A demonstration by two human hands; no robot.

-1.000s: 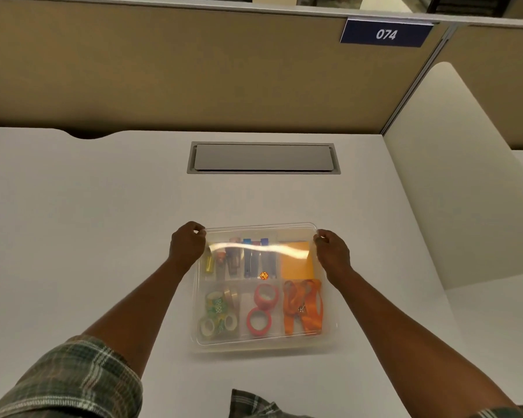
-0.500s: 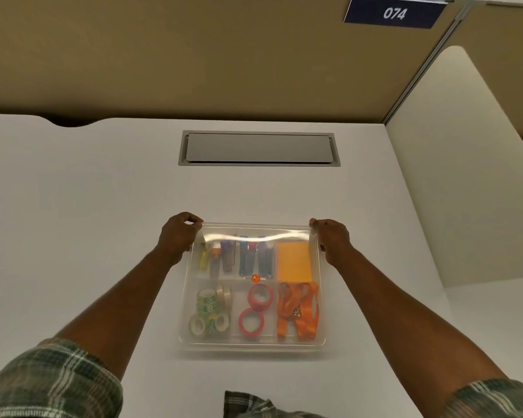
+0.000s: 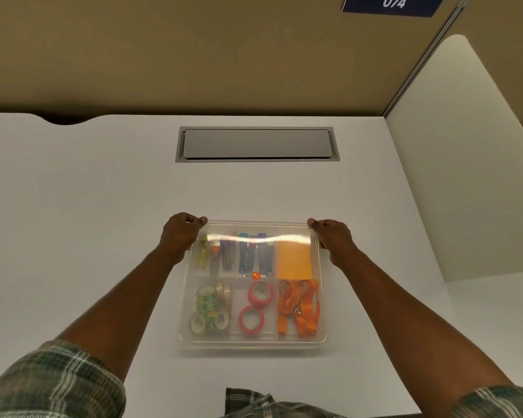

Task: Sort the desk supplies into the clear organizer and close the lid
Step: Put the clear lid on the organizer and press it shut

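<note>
The clear organizer (image 3: pixel 252 342) sits on the white desk in front of me with its clear lid (image 3: pixel 254 227) lying over it. Through the lid I see markers and clips (image 3: pixel 236 251) in the far-left section, an orange note pad (image 3: pixel 294 260) at the far right, green and gold tape rolls (image 3: pixel 209 309) near left, two red tape rolls (image 3: pixel 255 306) in the middle and an orange lanyard (image 3: pixel 299 309) near right. My left hand (image 3: pixel 180 233) grips the lid's far-left corner. My right hand (image 3: pixel 332 236) grips its far-right corner.
A grey cable hatch (image 3: pixel 256 143) is set into the desk (image 3: pixel 73 206) beyond the organizer. A tan partition wall with a blue "074" sign (image 3: pixel 393 4) stands behind. A white divider panel (image 3: pixel 459 164) closes off the right side.
The lid's far edge has come down lower onto the organizer, with both hands still at its far corners. My view has tilted downward.
</note>
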